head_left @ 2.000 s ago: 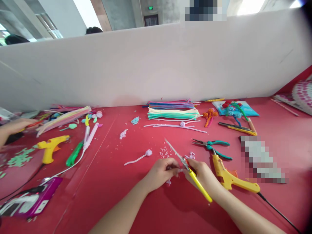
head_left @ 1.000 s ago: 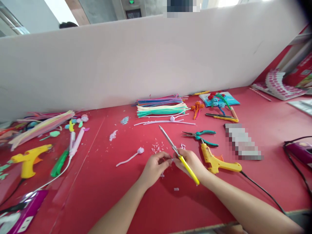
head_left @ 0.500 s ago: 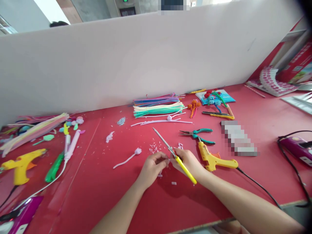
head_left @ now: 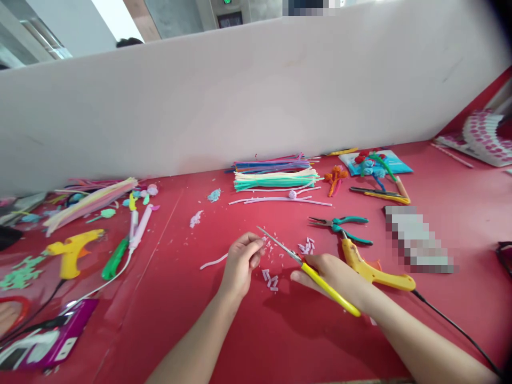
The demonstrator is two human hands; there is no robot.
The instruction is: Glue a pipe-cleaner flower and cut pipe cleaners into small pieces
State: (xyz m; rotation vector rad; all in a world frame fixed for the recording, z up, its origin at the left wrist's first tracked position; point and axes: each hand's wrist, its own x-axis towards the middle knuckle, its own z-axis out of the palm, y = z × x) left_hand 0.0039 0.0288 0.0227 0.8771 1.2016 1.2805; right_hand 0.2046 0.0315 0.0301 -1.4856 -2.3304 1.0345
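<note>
My left hand (head_left: 242, 261) is closed in a pinch, with a small pale lilac piece of pipe cleaner (head_left: 264, 240) at its fingertips. Yellow-handled scissors (head_left: 330, 288) lie across my right hand (head_left: 332, 274), seen edge-on, the blades pointing up and left toward the left fingertips. Short cut lilac pieces (head_left: 271, 280) lie on the red table between the hands, and a second little heap (head_left: 307, 246) sits just beyond the right hand. Fine trimmings are scattered by the blade tips. Behind my left hand, a lilac pipe cleaner stem (head_left: 214, 261) shows only in part.
Teal-handled pliers (head_left: 340, 223) and a yellow glue gun (head_left: 372, 272) lie right. Bundled pipe cleaners (head_left: 276, 178) lie along the white partition (head_left: 240, 106). Another yellow glue gun (head_left: 72, 253), a green-handled tool (head_left: 116, 258) and a purple device (head_left: 70, 341) stand left. Part of another person's hand shows far left.
My hands have moved apart; the left now pinches near the scissor tips. Cut pieces between the hands have come into sight. The whole view has swung left.
</note>
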